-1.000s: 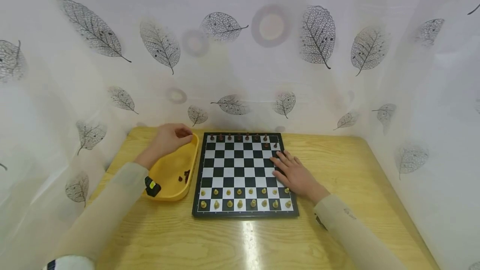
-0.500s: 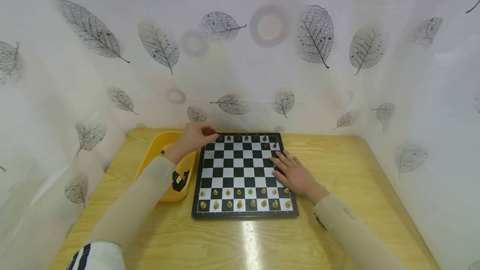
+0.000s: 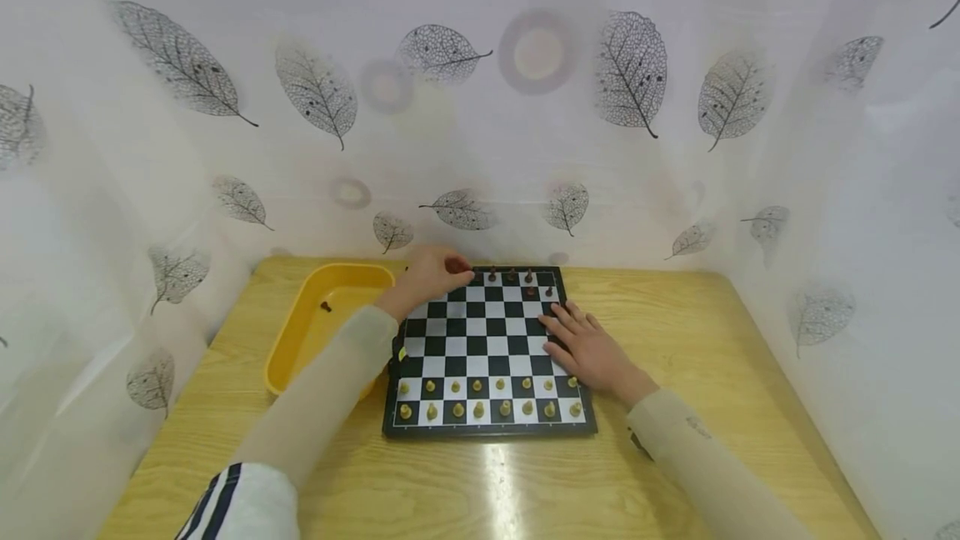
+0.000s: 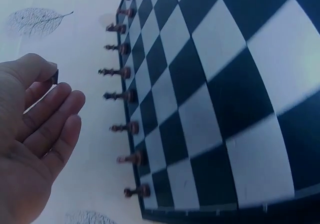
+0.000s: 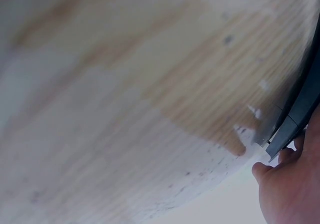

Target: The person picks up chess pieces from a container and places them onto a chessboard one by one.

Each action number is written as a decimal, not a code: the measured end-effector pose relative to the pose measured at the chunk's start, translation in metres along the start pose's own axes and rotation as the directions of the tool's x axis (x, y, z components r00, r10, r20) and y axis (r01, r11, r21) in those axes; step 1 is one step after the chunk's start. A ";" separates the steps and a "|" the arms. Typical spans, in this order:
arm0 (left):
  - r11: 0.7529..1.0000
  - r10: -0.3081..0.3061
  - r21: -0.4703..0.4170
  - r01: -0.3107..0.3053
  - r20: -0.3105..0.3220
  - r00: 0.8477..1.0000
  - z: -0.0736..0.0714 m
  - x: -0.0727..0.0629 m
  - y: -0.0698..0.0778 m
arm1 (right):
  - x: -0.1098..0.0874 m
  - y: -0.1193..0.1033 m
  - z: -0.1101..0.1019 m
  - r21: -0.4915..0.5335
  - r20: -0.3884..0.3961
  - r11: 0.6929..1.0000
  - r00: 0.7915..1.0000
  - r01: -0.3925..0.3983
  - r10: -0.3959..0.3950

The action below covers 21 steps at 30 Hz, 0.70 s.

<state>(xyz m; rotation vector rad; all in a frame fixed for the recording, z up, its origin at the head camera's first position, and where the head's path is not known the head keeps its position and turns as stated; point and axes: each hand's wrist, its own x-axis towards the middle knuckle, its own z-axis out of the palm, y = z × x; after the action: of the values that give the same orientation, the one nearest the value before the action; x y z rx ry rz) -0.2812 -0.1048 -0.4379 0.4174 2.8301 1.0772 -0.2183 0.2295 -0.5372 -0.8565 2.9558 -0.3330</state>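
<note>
My left hand (image 3: 427, 280) is over the back left of the chessboard (image 3: 486, 327). Between thumb and forefinger it pinches a small dark chess piece (image 4: 55, 77), mostly covered by the fingers. Dark red chess pieces stand along the board's far edge, seen as a row past the left hand (image 4: 42, 119) in the left wrist view; a king (image 4: 114, 72) is among them. Two more red pieces stand one row nearer at the right, including a pawn (image 3: 549, 291). My right hand (image 3: 592, 352) rests on the board's right edge, fingers spread.
A yellow tray (image 3: 279, 357) lies left of the board with a dark piece (image 3: 326, 307) in it; my left forearm covers part of it. Two rows of gold chess pieces (image 3: 478, 410) fill the board's near side. A leaf-print curtain (image 3: 480, 123) hangs behind the wooden table (image 3: 645, 298).
My left hand has moved right from above the yellow tray to over the board's back row, carrying the small piece. The right hand has stayed in place.
</note>
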 end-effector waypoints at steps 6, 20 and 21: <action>0.997 0.071 -0.025 -0.072 -0.029 0.997 0.022 0.012 0.005 | 0.001 0.000 0.001 -0.005 -0.001 1.000 1.000 -0.004 0.004; 0.993 0.115 0.011 -0.116 0.042 0.992 0.067 0.030 0.016 | 0.001 -0.001 0.001 -0.001 -0.009 1.000 1.000 -0.001 0.001; 0.994 0.110 0.021 -0.111 0.047 0.993 0.069 0.032 0.018 | 0.001 0.000 0.001 -0.002 -0.010 1.000 1.000 -0.002 0.002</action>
<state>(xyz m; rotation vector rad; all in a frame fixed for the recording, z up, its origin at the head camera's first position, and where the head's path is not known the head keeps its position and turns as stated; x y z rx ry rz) -0.2955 -0.0388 -0.4771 0.5996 2.8115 1.0402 -0.2187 0.2284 -0.5385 -0.8547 2.9665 -0.3352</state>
